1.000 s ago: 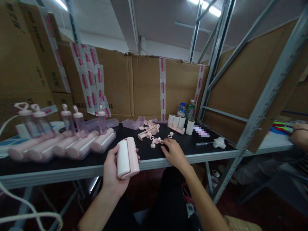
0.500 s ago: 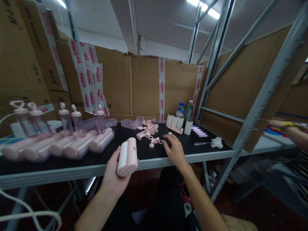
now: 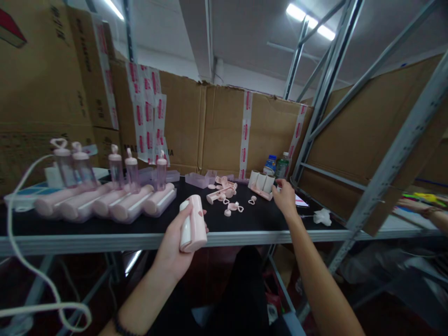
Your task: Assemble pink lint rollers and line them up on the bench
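My left hand (image 3: 175,247) is wrapped around a pink cylinder with a white roll in its side, probably a lint roller (image 3: 196,226), held in front of the table edge. At the right of the table, my right hand (image 3: 285,198) has its bent fingers on a white roll (image 3: 279,188), mostly hidden behind them. Beside it, several white rolls (image 3: 260,181) stand upright behind a pink half-shell (image 3: 262,193). Small pink heart-ring caps (image 3: 252,200) and a pile of pink plastic parts (image 3: 224,189) lie between the hands.
Several pink rollers (image 3: 129,205) line the left, with clear pink bottles (image 3: 115,170) standing behind them. Purple clear trays (image 3: 199,178) lie at the back. Bottles (image 3: 282,165), a phone (image 3: 301,200) and a crumpled white bag (image 3: 322,217) are on the right. Metal shelf posts (image 3: 402,154) rise there.
My right hand has moved from the small heart-ring caps rightward to the white rolls, uncovering a cap. My left hand still holds the roller, its fingers now closed further round it. The view has turned left.
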Motion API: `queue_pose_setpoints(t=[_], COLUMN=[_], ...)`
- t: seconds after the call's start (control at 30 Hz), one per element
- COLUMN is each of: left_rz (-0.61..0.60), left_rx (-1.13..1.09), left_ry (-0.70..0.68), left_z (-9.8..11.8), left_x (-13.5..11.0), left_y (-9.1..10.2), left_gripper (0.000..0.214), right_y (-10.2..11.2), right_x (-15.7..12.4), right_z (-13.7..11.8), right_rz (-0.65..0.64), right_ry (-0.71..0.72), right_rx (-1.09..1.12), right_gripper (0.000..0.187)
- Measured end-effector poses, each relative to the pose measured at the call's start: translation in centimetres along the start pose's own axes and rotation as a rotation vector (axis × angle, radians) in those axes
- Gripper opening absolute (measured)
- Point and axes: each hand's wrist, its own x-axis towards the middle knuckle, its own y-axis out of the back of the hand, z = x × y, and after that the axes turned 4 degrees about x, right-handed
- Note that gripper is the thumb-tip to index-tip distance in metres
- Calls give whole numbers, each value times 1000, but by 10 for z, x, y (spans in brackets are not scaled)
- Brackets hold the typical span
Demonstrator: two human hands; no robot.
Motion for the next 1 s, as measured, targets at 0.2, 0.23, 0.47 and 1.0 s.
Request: queue_pose_setpoints(t=[0.2, 0.23, 0.47, 1.0], left_rz=[-119, -124, -124, -60], left_rx=[42, 43, 11, 11], left_ry=[-60, -59, -61, -35], left_z=[-4, -4, 0, 3], left_x=[-3, -4, -5, 6], left_y=[3, 3, 3, 8], left_gripper=[31, 31, 31, 15], right_y=[-43, -47, -48, -50], right_x=[-42, -51, -75, -75], right_z=[-33, -39, -58, -49], right_rz=[-353, -401, -537, -392], right_ry=[193, 229, 366, 256], right_rx=[176, 206, 235, 56], right_gripper=[26, 27, 22, 31])
